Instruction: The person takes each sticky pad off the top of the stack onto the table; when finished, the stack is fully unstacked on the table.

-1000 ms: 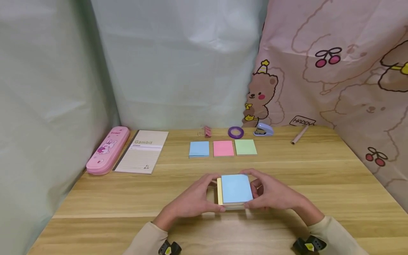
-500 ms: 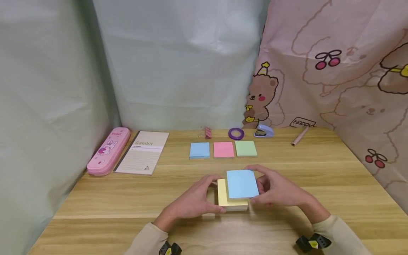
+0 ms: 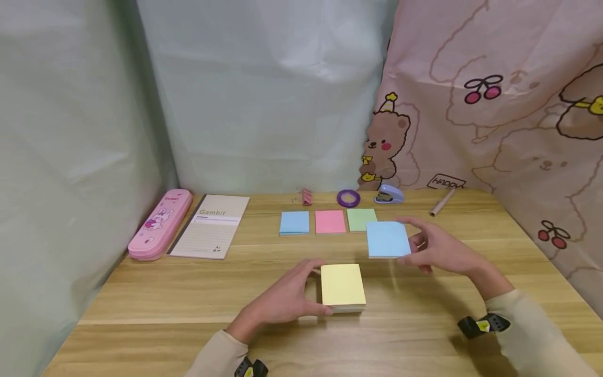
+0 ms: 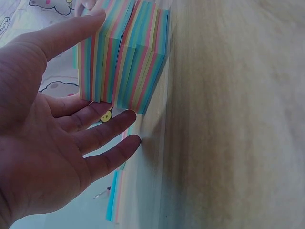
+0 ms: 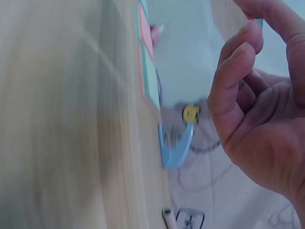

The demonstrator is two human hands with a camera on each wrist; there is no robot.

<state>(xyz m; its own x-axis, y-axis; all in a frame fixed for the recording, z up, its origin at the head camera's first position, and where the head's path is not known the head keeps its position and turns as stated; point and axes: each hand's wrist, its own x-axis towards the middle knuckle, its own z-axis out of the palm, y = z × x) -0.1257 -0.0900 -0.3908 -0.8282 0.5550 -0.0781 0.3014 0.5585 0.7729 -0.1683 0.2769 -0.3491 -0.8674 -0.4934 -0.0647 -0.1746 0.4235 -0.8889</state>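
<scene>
My left hand (image 3: 289,294) grips a thick stack of sticky notes with a yellow top (image 3: 342,284), thumb at the near edge and fingers at the far edge. In the left wrist view the striped sides of the stack (image 4: 128,57) show many coloured layers. My right hand (image 3: 440,248) pinches a blue-topped sticky note pad (image 3: 388,240) by its right side, up off the table. That pad overlaps a corner of the green sticky note pad (image 3: 361,219) in the head view. In the right wrist view my fingers are curled and the held pad is mostly hidden.
Blue (image 3: 294,222) and pink (image 3: 330,221) sticky note pads lie in a row with the green one. Behind them sit a pink binder clip (image 3: 307,197), purple tape roll (image 3: 348,198) and stapler (image 3: 389,194). A pen (image 3: 443,202), notebook (image 3: 209,225) and pink pencil case (image 3: 160,224) flank them.
My right hand has lifted the blue-topped pad off the yellow-topped stack and carried it right and away from me. The left hand has stayed on the stack.
</scene>
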